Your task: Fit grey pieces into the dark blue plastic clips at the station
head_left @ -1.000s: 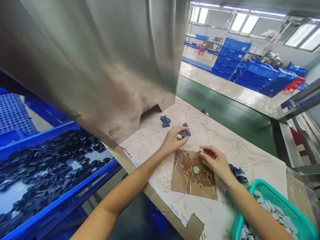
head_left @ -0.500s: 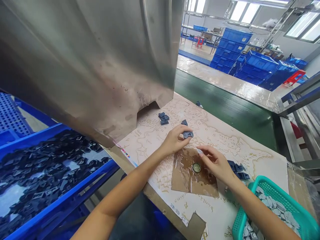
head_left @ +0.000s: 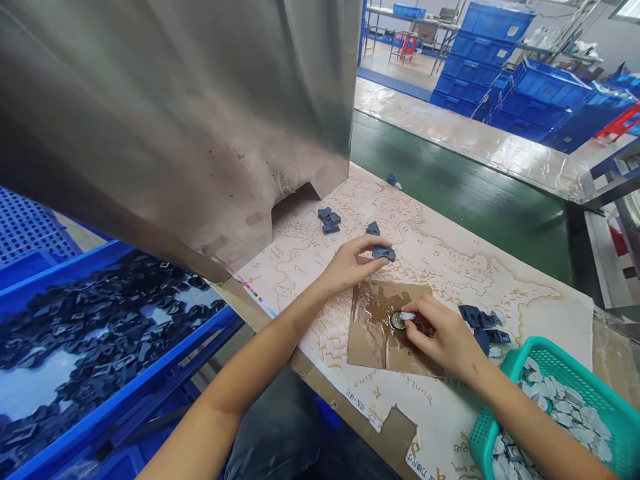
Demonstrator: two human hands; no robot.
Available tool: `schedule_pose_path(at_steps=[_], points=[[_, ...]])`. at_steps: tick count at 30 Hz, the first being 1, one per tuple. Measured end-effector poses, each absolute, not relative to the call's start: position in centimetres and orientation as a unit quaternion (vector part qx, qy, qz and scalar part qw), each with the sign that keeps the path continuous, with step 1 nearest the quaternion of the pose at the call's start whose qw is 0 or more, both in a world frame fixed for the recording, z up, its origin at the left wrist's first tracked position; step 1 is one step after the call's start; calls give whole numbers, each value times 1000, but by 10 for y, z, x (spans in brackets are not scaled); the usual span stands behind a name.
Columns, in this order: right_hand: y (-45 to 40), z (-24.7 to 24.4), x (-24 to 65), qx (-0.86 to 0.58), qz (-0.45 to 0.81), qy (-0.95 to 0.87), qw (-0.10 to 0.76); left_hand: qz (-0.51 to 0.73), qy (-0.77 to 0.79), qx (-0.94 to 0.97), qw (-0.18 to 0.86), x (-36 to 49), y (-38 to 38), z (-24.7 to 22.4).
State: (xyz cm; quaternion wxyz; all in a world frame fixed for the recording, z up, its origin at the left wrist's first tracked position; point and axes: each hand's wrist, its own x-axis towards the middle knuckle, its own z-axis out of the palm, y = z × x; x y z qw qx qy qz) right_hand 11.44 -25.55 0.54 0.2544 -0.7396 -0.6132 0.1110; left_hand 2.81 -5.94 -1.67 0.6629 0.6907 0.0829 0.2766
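Pinching a dark piece (head_left: 384, 254), the left hand (head_left: 357, 263) has its grip just beyond the far edge of the cardboard (head_left: 367, 343), on or above the counter (head_left: 545, 310); which, I cannot tell. The right hand (head_left: 443, 330) has its grip pinching a pale piece (head_left: 408, 316) over the cap (head_left: 397, 321), near the cardboard's middle; contact there is unclear. A light hold by the sides should leave the pale piece's faces free, and a steady, level angle seems best over the wet-looking cardboard.
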Motion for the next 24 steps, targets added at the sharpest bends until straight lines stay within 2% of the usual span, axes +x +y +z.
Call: schedule_pose_path(at_steps=[10, 15, 24], points=[[-258, 3, 113, -745, 94, -615, 239, 243, 31, 644, 725, 25, -60, -15], [-256, 4, 113, -738, 84, -621, 251, 252, 35, 645, 721, 26, -58, -18], [-256, 2, 109, -736, 87, -640, 202, 236, 36, 690, 683, 25, -60, -14]])
